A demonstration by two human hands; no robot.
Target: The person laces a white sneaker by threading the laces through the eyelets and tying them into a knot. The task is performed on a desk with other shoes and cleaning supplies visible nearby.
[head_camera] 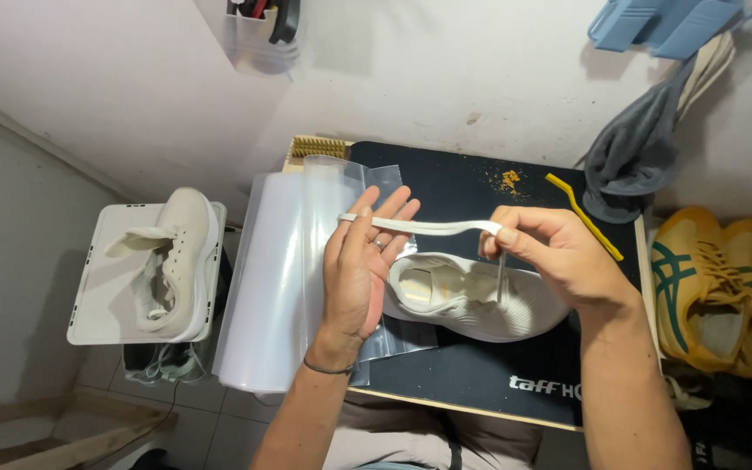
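**Two hands hold a white shoelace flat and tight**

The left hand [360, 265] is open, palm up, with its fingers [391, 213] spread. A white shoelace [433, 226] lies across those fingers, and the thumb presses one end down. The right hand [559, 257] pinches the other end between thumb and first finger, with the other fingers curled in. A short bit of lace hangs down from that pinch.

Just under both hands sits a white shoe [472, 305] with no lace in it, on a black mat [454, 187]. Beside the left hand is a roll of clear plastic [276, 278]. Further left, another white shoe [176, 257] rests on a white tray [97, 305]. Past the right hand lie a yellow stick [583, 215], a grey cloth [633, 152] and a pair of yellow shoes [728, 287].
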